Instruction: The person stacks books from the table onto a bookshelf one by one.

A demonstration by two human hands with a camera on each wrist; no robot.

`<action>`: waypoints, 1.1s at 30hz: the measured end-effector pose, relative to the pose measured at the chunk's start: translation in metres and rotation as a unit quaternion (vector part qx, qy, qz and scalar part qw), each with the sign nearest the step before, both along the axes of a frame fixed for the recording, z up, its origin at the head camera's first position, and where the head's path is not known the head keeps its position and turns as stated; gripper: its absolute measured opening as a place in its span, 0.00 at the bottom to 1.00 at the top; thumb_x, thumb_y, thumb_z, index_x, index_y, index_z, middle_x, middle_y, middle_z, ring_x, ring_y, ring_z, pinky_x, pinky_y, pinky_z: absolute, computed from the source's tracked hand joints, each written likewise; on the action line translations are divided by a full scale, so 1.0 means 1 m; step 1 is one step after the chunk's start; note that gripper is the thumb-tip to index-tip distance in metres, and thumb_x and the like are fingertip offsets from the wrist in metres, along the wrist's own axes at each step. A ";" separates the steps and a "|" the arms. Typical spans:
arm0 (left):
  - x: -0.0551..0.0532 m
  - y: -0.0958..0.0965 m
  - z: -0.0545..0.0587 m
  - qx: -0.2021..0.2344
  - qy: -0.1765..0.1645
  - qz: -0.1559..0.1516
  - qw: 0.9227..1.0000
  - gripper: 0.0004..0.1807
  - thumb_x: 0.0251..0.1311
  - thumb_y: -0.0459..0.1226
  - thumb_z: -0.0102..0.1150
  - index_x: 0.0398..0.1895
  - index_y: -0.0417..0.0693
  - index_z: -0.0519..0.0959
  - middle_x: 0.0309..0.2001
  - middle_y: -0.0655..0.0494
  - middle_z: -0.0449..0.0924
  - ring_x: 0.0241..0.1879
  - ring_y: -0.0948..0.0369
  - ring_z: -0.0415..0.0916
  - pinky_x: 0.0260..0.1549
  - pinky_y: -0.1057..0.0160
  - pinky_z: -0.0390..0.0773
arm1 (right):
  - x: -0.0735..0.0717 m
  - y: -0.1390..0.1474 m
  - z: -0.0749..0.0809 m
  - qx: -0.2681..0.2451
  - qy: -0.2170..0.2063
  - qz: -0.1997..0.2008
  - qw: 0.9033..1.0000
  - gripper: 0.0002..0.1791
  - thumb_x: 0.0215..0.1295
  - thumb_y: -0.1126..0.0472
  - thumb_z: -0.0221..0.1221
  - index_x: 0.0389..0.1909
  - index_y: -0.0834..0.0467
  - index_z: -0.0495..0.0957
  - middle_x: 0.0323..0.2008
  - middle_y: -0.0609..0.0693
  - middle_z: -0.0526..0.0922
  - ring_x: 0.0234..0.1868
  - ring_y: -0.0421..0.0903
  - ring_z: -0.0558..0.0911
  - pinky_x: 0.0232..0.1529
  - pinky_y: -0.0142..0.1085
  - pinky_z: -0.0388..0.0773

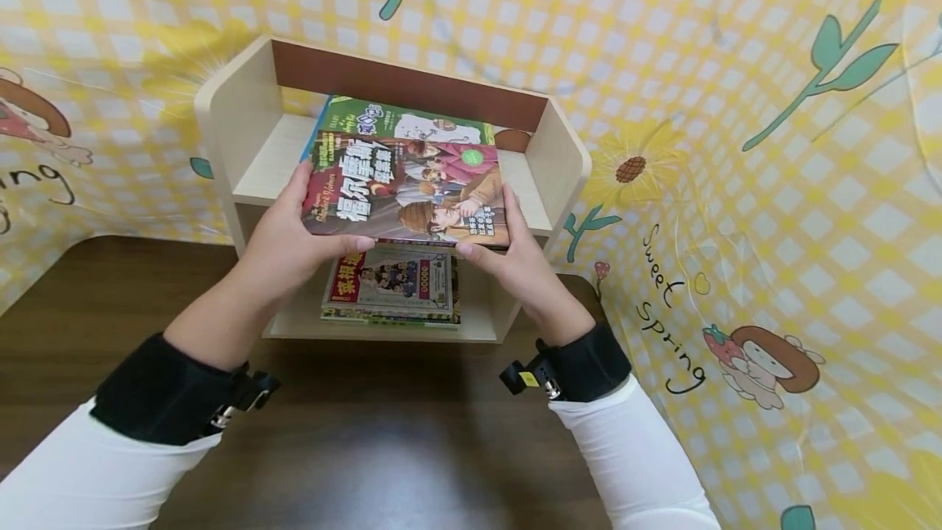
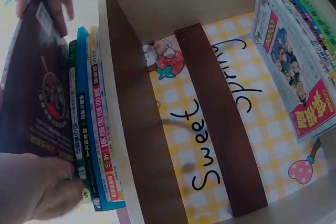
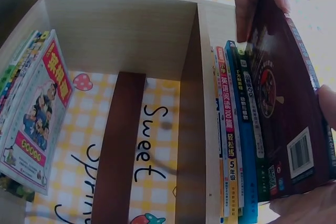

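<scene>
My two hands hold a thick book (image 1: 412,186) with a dark red illustrated cover over the upper shelf of a small wooden bookshelf. The left hand (image 1: 283,240) grips its left end, thumb along the near edge. At the right end, the right hand (image 1: 515,260) grips it the same way. Behind and beneath lies a green-covered book (image 1: 412,123), topping a stack whose blue book (image 2: 86,129) and pink-spined book (image 3: 227,108) show in the wrist views. The held book's dark back cover (image 3: 286,108) faces this stack, tilted away from it, close to the green book.
The bookshelf's light side panels (image 1: 246,113) rise left and right of the upper shelf. Another stack of books (image 1: 393,289) lies flat on the lower shelf, a white-and-red cover on top. A brown tabletop (image 1: 397,432) is in front; yellow checked cloth (image 1: 736,186) hangs behind and around.
</scene>
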State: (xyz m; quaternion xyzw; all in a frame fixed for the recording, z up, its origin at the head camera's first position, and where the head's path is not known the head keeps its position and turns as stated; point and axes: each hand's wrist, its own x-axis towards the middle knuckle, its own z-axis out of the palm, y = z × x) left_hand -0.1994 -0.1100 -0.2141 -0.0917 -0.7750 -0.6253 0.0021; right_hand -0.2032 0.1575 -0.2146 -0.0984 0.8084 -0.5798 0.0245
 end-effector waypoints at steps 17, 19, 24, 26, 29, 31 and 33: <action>-0.039 -0.007 0.012 -0.223 0.097 0.033 0.970 0.52 0.58 0.52 0.64 0.77 0.42 0.46 0.77 0.44 0.34 0.75 0.47 0.21 0.67 0.34 0.36 | -0.029 -0.009 0.014 0.227 0.115 -0.062 0.965 0.44 0.65 0.42 0.58 0.76 0.53 0.51 0.77 0.49 0.44 0.76 0.44 0.31 0.71 0.54 0.22; -0.043 -0.007 0.011 -0.229 0.098 0.033 0.968 0.51 0.59 0.52 0.64 0.77 0.43 0.46 0.77 0.44 0.34 0.75 0.47 0.21 0.67 0.33 0.36 | -0.033 -0.010 0.015 0.241 0.110 -0.065 0.962 0.45 0.65 0.41 0.58 0.76 0.53 0.50 0.77 0.49 0.45 0.76 0.44 0.32 0.71 0.53 0.22; -0.056 -0.009 0.012 -0.240 0.100 0.029 0.965 0.52 0.59 0.53 0.62 0.77 0.43 0.45 0.77 0.44 0.34 0.75 0.46 0.22 0.68 0.35 0.35 | -0.044 -0.012 0.022 0.271 0.097 -0.064 0.956 0.45 0.65 0.40 0.57 0.76 0.53 0.49 0.77 0.49 0.45 0.76 0.45 0.33 0.71 0.52 0.22; -0.061 -0.010 0.014 -0.246 0.095 0.026 0.964 0.52 0.60 0.54 0.61 0.77 0.42 0.44 0.77 0.44 0.33 0.74 0.46 0.21 0.68 0.36 0.34 | -0.049 -0.013 0.024 0.277 0.091 -0.065 0.954 0.45 0.65 0.39 0.57 0.76 0.53 0.49 0.77 0.49 0.46 0.76 0.45 0.33 0.71 0.52 0.22; -0.067 -0.011 0.017 -0.253 0.082 0.023 0.964 0.52 0.61 0.55 0.59 0.77 0.42 0.43 0.77 0.45 0.32 0.74 0.47 0.21 0.69 0.39 0.32 | -0.055 -0.015 0.026 0.285 0.079 -0.072 0.953 0.44 0.65 0.38 0.56 0.76 0.52 0.51 0.76 0.49 0.48 0.76 0.43 0.35 0.72 0.51 0.23; -0.071 -0.011 0.019 -0.254 0.076 0.019 0.964 0.51 0.61 0.55 0.59 0.77 0.42 0.43 0.77 0.45 0.32 0.74 0.47 0.21 0.70 0.40 0.32 | -0.058 -0.016 0.027 0.288 0.076 -0.078 0.951 0.44 0.65 0.39 0.56 0.76 0.51 0.52 0.76 0.49 0.50 0.76 0.43 0.36 0.72 0.52 0.24; -0.075 -0.012 0.019 -0.255 0.072 0.014 0.964 0.51 0.62 0.55 0.58 0.77 0.42 0.42 0.77 0.45 0.32 0.74 0.47 0.21 0.70 0.41 0.32 | -0.061 -0.017 0.027 0.292 0.073 -0.083 0.950 0.43 0.65 0.39 0.56 0.76 0.51 0.52 0.76 0.49 0.51 0.76 0.44 0.36 0.72 0.52 0.24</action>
